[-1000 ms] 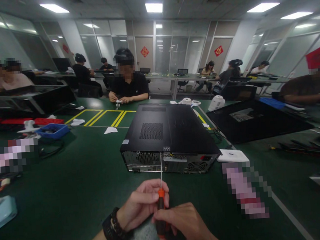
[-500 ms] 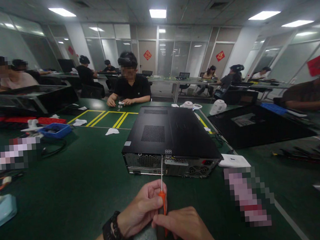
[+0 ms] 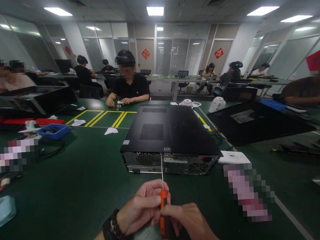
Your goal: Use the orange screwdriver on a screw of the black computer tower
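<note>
A black computer case (image 3: 177,133) lies flat on the green table (image 3: 80,198), its rear panel with fan grille facing me. An orange and black screwdriver (image 3: 165,222) points away from me, its thin shaft reaching up to the top rear edge of the case near the middle. The fingers of my left hand (image 3: 144,205) are closed around the front of the handle. Lower down, my right hand (image 3: 187,220) grips the same handle from the right, thumb on top. Whether the tip sits on a screw is too small to tell.
Right of the case are a white box (image 3: 234,157), a black panel (image 3: 258,122) and a white bottle-like object (image 3: 217,104). A blue tray (image 3: 53,131), cables and an opened case (image 3: 32,101) stand left. Across the table a person (image 3: 130,82) handles a small white object.
My right hand has shifted slightly on the handle, and the screwdriver stands a little more upright in the view. The camera view has moved slightly.
</note>
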`<state>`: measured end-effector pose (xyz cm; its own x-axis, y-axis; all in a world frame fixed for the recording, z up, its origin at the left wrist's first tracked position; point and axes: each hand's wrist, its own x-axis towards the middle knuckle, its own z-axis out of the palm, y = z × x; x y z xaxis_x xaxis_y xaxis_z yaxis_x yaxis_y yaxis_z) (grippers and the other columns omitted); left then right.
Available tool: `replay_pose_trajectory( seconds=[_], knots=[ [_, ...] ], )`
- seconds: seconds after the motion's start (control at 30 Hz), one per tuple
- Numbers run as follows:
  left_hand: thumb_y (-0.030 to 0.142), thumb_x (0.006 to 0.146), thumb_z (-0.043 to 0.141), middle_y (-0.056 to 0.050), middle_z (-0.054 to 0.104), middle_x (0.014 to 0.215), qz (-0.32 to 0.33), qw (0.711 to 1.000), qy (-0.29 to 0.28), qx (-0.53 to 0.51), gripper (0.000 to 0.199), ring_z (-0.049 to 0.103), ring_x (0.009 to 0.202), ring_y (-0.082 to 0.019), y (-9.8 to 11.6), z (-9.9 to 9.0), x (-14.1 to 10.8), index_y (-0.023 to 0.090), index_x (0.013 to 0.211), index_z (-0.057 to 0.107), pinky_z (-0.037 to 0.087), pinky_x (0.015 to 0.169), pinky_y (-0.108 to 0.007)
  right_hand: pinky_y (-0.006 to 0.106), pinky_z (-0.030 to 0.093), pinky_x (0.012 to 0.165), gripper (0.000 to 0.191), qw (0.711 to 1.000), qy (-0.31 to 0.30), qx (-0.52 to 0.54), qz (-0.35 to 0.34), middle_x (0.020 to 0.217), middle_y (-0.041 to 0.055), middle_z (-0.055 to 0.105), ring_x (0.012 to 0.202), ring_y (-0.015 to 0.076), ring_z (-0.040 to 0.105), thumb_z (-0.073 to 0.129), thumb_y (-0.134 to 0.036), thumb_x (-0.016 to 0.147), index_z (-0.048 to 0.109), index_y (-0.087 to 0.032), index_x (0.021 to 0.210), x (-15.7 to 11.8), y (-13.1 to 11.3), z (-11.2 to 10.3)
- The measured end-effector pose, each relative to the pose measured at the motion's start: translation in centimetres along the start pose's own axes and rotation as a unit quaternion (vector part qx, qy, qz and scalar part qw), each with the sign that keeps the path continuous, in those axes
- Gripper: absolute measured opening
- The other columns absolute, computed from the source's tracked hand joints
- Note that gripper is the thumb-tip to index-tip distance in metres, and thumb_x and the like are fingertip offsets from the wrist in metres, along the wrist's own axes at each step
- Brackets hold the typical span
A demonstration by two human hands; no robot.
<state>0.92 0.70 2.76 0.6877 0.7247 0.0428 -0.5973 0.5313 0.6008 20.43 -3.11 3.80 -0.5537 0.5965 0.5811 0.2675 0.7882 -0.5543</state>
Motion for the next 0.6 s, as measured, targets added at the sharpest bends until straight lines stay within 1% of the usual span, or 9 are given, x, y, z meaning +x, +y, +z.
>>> replay_pose_trajectory(
  seconds=[0.07, 0.1, 0.17, 0.27, 0.3, 0.37, 0.47, 0.53, 0.6],
  knots=[
    [0.024, 0.087, 0.077, -0.007, 0.063, 0.091, 0.005, 1.0, 0.008, 0.009, 0.029, 0.057, 0.057, -0.006, -0.11, 0.09, 0.1, 0.011, 0.11, 0.064, 0.048, 0.045, -0.013, 0.024, 0.042, 0.061, 0.04, 1.0, -0.005, -0.01, -0.022, 0.08, -0.0079, 0.065, 0.056, 0.0075, 0.058, 0.058, -0.047, 0.1, 0.05, -0.027, 0.133, 0.4, -0.16, -0.39],
    [0.024, 0.087, 0.078, -0.007, 0.062, 0.089, 0.008, 1.0, 0.014, 0.014, 0.029, 0.055, 0.057, -0.005, -0.15, 0.14, 0.15, 0.011, 0.109, 0.063, 0.047, 0.045, -0.013, 0.024, 0.042, 0.061, 0.036, 0.999, -0.007, -0.009, -0.038, 0.078, -0.007, 0.064, 0.056, 0.0074, 0.057, 0.054, -0.045, 0.101, 0.051, -0.025, 0.132, 0.6, -0.19, -0.54],
    [0.025, 0.085, 0.081, -0.006, 0.059, 0.087, 0.014, 0.999, 0.026, 0.021, 0.031, 0.055, 0.062, -0.005, -0.2, 0.26, 0.24, 0.011, 0.105, 0.062, 0.048, 0.051, -0.012, 0.024, 0.04, 0.059, 0.034, 0.997, -0.01, -0.019, -0.067, 0.075, -0.0059, 0.061, 0.056, 0.0078, 0.055, 0.054, -0.038, 0.097, 0.054, -0.023, 0.128, 0.9, -0.19, -0.67],
    [0.024, 0.082, 0.085, -0.005, 0.057, 0.086, 0.018, 0.999, 0.037, 0.024, 0.034, 0.058, 0.072, -0.006, -0.19, 0.42, 0.25, 0.009, 0.101, 0.061, 0.052, 0.065, -0.013, 0.026, 0.036, 0.056, 0.041, 0.995, -0.009, -0.051, -0.087, 0.073, -0.0054, 0.06, 0.057, 0.0093, 0.056, 0.057, -0.032, 0.087, 0.055, -0.022, 0.128, 0.94, -0.09, -0.46],
    [0.023, 0.082, 0.085, -0.005, 0.057, 0.087, 0.017, 0.999, 0.036, 0.022, 0.033, 0.059, 0.073, -0.006, -0.15, 0.45, 0.21, 0.01, 0.102, 0.062, 0.052, 0.067, -0.013, 0.027, 0.036, 0.056, 0.043, 0.994, -0.006, -0.057, -0.088, 0.073, -0.0052, 0.06, 0.058, 0.0098, 0.056, 0.058, -0.031, 0.085, 0.054, -0.022, 0.128, 0.86, -0.06, -0.35],
    [0.024, 0.086, 0.08, -0.007, 0.059, 0.093, 0.009, 0.999, 0.029, 0.017, 0.032, 0.059, 0.072, -0.006, -0.05, 0.46, 0.07, 0.01, 0.11, 0.064, 0.053, 0.062, -0.014, 0.026, 0.037, 0.057, 0.043, 0.996, 0.001, -0.051, -0.071, 0.075, -0.0053, 0.061, 0.059, 0.0096, 0.058, 0.06, -0.026, 0.082, 0.054, -0.024, 0.124, 0.64, -0.07, -0.16],
    [0.027, 0.088, 0.074, -0.012, 0.063, 0.101, -0.015, 1.0, 0.009, 0.007, 0.038, 0.062, 0.065, -0.008, 0.11, 0.41, -0.13, 0.009, 0.12, 0.066, 0.051, 0.049, -0.015, 0.023, 0.041, 0.062, 0.043, 0.999, -0.003, -0.01, -0.036, 0.084, -0.0072, 0.068, 0.06, 0.0071, 0.06, 0.064, -0.024, 0.08, 0.054, -0.025, 0.121, 0.44, -0.11, -0.08],
    [0.026, 0.085, 0.076, -0.012, 0.066, 0.098, -0.022, 1.0, 0.0, 0.002, 0.04, 0.062, 0.06, -0.009, 0.16, 0.34, -0.17, 0.008, 0.12, 0.067, 0.051, 0.046, -0.015, 0.02, 0.043, 0.063, 0.044, 0.999, -0.001, 0.019, -0.028, 0.089, -0.0085, 0.071, 0.059, 0.0056, 0.059, 0.066, -0.025, 0.08, 0.053, -0.026, 0.123, 0.39, -0.01, -0.06],
    [0.026, 0.084, 0.078, -0.011, 0.067, 0.095, -0.02, 1.0, 0.001, 0.002, 0.04, 0.061, 0.057, -0.007, 0.14, 0.3, -0.14, 0.009, 0.118, 0.066, 0.051, 0.046, -0.015, 0.019, 0.043, 0.061, 0.044, 0.999, -0.002, 0.039, -0.029, 0.09, -0.0085, 0.071, 0.058, 0.0055, 0.059, 0.063, -0.028, 0.082, 0.052, -0.027, 0.125, 0.34, 0.23, 0.02]
  ],
)
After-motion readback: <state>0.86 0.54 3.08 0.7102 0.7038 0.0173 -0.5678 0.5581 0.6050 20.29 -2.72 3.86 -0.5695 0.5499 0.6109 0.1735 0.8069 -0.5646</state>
